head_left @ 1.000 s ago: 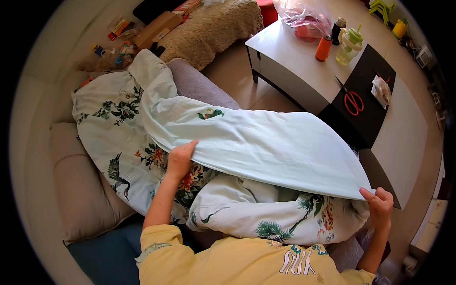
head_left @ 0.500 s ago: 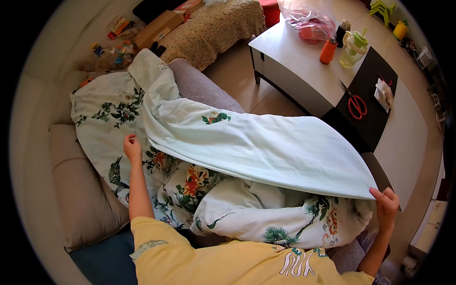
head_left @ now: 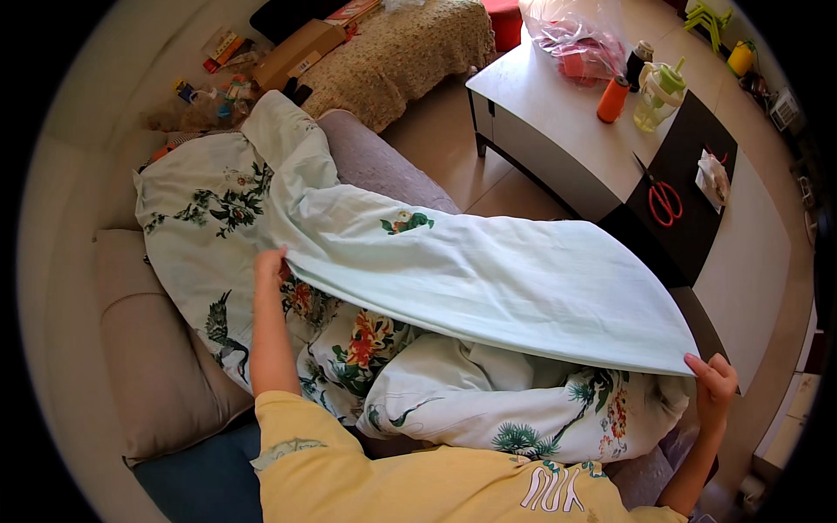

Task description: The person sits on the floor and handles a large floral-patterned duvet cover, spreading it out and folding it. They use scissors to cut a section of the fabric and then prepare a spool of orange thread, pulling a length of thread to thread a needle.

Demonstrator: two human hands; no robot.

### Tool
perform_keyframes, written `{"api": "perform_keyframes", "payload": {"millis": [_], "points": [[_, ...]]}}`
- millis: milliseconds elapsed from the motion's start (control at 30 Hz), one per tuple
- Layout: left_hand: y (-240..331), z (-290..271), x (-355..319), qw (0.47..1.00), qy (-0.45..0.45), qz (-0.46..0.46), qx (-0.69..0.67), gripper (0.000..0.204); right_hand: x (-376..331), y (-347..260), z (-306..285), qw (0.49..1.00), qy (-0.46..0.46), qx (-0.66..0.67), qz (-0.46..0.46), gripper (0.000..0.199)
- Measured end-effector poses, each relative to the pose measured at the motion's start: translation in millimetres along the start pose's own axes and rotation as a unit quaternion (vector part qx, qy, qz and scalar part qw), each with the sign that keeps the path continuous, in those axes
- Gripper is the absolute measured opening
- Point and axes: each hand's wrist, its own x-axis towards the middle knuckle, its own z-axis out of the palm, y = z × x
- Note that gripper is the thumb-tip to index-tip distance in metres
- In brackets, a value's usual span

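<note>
A pale mint duvet (head_left: 497, 279) with printed flowers, cranes and pine sprigs spreads across the sofa, its plain side folded over toward the right. My right hand (head_left: 713, 383) pinches the near right corner of that plain flap and holds it out to the side. At the left end of the same edge, my left hand (head_left: 270, 264) is closed with thumb and fingertips on the fabric. Between the two hands the edge runs nearly straight. Below it the printed part lies bunched in thick folds, close to my yellow shirt.
A grey-brown cushion (head_left: 161, 349) and a dark teal cushion (head_left: 205, 475) lie at left. Beyond the sofa stands a low table (head_left: 540, 113) with red-handled scissors (head_left: 664, 205), an orange bottle (head_left: 613, 100), a green-lidded jug (head_left: 660, 94) and a plastic bag (head_left: 580, 44). A cardboard box (head_left: 301, 52) sits at the back.
My left hand has moved right, from over the printed fabric to the flap's edge, and has taken hold there. My right hand keeps its grip on the corner. The view has shifted slightly.
</note>
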Motion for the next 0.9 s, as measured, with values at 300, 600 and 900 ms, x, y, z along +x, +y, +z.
{"api": "perform_keyframes", "payload": {"millis": [300, 600, 900], "points": [[-31, -16, 31, 0.98, 0.024, -0.013, -0.199, 0.016, -11, -2, 10, 0.995, -0.053, 0.079, 0.039, 0.03], [-38, -7, 34, 0.974, -0.066, -0.045, -0.212, 0.024, -10, -4, 6, 0.997, -0.045, 0.053, 0.036, 0.03], [-29, -2, 14, 0.955, 0.015, 0.013, -0.296, 0.023, -10, -3, 6, 0.997, -0.051, 0.058, 0.032, 0.03]]}}
